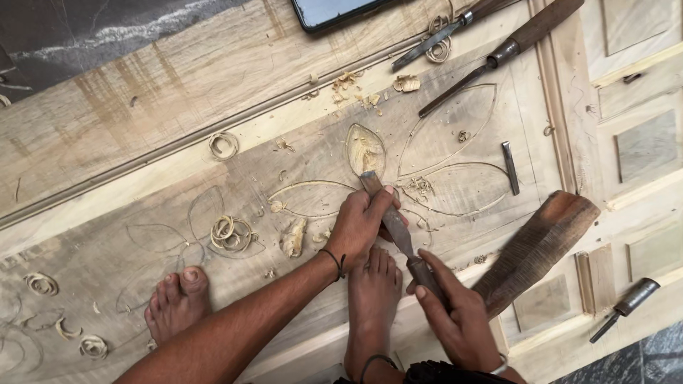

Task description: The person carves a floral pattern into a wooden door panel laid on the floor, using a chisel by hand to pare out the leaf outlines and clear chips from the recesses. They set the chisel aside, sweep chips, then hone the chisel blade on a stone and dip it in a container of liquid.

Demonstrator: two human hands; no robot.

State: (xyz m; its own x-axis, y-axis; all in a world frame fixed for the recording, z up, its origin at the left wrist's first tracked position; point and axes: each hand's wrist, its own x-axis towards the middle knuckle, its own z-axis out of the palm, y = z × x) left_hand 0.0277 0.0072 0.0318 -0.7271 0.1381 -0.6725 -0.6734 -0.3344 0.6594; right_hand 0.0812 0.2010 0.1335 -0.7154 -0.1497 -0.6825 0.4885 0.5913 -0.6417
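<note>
A wide wooden panel point(142, 142) lies flat, with leaf shapes pencilled and cut into it. My left hand point(363, 224) wraps the blade of a chisel point(390, 217) near its tip, which rests at the base of a small carved leaf point(366, 151). My right hand point(459, 320) grips the chisel's dark wooden handle lower down. Both my bare feet stand on the panel, one point(178, 302) to the left and one point(373, 299) just under my left hand. A larger outlined leaf point(448, 128) lies to the right of the tip.
A wooden mallet point(537, 249) lies right of my hands. Two more chisels point(491, 60) and a phone point(331, 11) rest at the top. A short metal tool point(510, 167) and another tool point(626, 306) lie at the right. Curled shavings point(231, 233) are scattered about.
</note>
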